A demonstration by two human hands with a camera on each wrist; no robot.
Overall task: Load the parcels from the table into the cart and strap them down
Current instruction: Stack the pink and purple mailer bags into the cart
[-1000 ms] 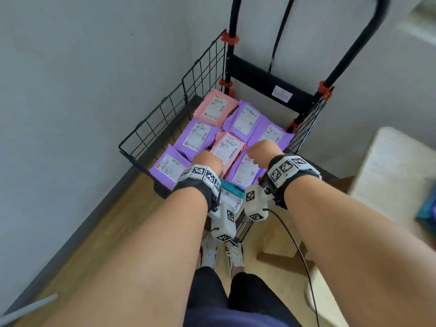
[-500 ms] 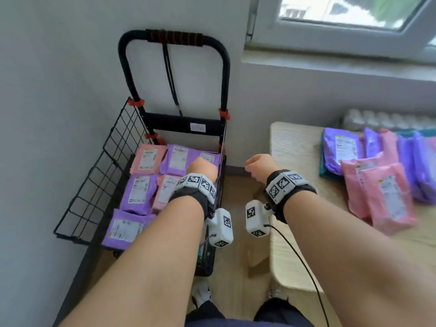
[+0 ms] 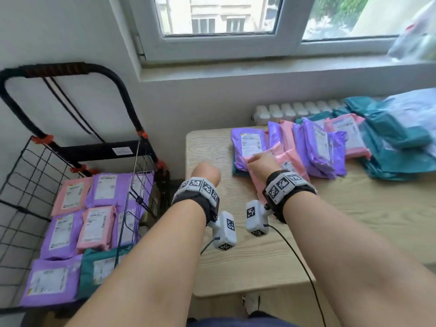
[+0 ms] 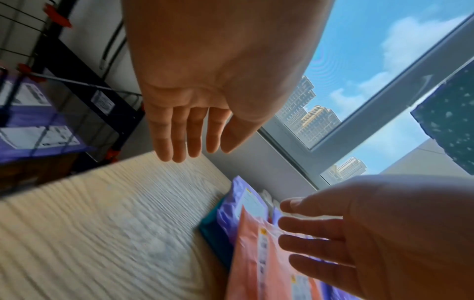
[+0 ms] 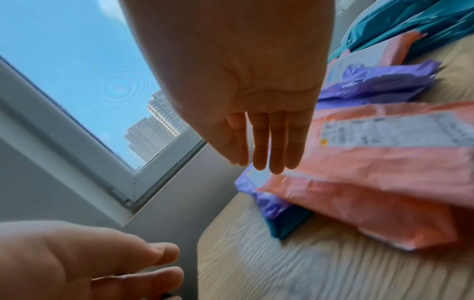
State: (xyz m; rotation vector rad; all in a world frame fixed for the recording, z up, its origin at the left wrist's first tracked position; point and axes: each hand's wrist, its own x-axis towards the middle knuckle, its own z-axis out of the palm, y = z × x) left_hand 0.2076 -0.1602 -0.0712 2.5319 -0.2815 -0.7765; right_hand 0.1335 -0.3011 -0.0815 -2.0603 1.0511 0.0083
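Pink and purple parcels lie heaped on the far part of the pale wood table, with teal ones beyond them. The right hand reaches over the nearest pink parcel, fingers straight and together, gripping nothing. The left hand hovers above the table's bare corner, fingers loosely extended, empty too. On the floor to the left stands the wire cart, a layer of parcels already lying flat inside it.
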